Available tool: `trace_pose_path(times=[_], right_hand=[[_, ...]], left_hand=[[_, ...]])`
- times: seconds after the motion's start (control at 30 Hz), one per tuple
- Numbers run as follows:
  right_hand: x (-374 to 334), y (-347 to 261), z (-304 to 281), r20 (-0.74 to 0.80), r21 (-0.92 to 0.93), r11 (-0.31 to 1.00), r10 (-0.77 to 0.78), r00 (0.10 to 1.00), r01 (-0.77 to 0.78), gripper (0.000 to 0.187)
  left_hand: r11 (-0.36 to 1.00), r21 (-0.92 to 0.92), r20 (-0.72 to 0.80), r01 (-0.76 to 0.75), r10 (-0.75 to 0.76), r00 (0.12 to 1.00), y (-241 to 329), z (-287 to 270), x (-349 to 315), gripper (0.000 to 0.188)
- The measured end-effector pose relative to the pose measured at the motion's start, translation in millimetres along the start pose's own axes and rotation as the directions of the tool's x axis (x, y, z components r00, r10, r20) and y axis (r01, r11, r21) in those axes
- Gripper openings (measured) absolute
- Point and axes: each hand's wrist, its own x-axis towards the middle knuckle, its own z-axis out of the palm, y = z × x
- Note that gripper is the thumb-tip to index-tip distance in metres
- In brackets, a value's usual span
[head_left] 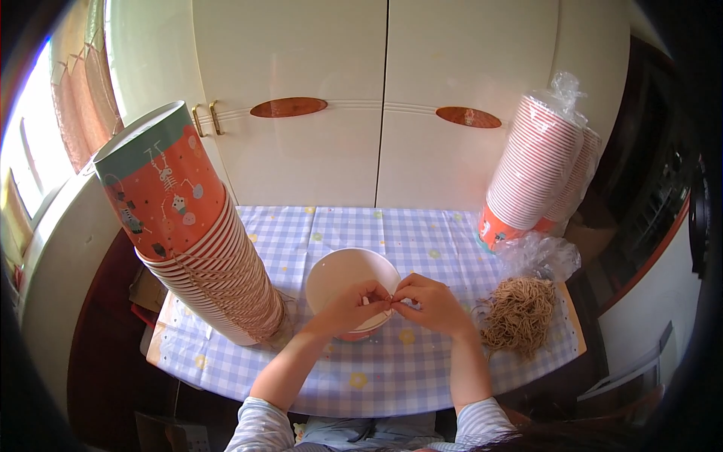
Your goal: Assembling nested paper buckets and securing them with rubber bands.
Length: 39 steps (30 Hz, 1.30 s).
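A round paper bucket (343, 265) with a white inside stands on the table in front of me; a bit of its orange outside shows low down. Over its near right rim, my left hand (355, 305) and my right hand (433, 303) meet, thumbs and fingertips pinched together. What they pinch is too small to make out. Beside my right forearm lies a heap of tan cords (520, 316). Left of my left arm rises a tall stack of nested orange buckets (203, 256), with tan cords hanging along its side. The top bucket is upside down, its green base upward.
Clear plastic wraps more stacked paper buckets (535, 158) at the back right. Crumpled plastic (538, 256) lies between them and the cords. A blue checked cloth (429, 377) covers the table. Behind it stand cream cabinet doors (301, 158); a curtained window (79, 90) is at the left.
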Motion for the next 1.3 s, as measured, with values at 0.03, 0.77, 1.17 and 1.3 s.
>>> trace_pose_path(times=[0.03, 0.77, 1.17, 1.3], right_hand=[[-1, 0, -1, -0.002, -0.001, 1.0, 0.002, 1.0, -0.002, 0.012], [1, -18, 3, 0.064, 0.037, 0.984, 0.17, 0.983, -0.172, 0.017], [5, -25, 14, 0.085, 0.064, 0.962, 0.259, 0.962, -0.265, 0.025], [5, -24, 17, 0.047, 0.132, 0.958, 0.251, 0.967, -0.255, 0.023]], left_hand=[[1.0, -0.008, -0.01, -0.02, 0.02, 1.0, 0, 0, 0, 0.014], [0.993, 0.111, -0.032, -0.042, 0.045, 0.998, -1, -8, -4, 0.019], [0.998, 0.066, -0.091, 0.02, -0.014, 0.996, -8, -6, -1, 0.018], [1.0, 0.002, -0.053, -0.009, 0.009, 0.999, -17, -6, -1, 0.015]])
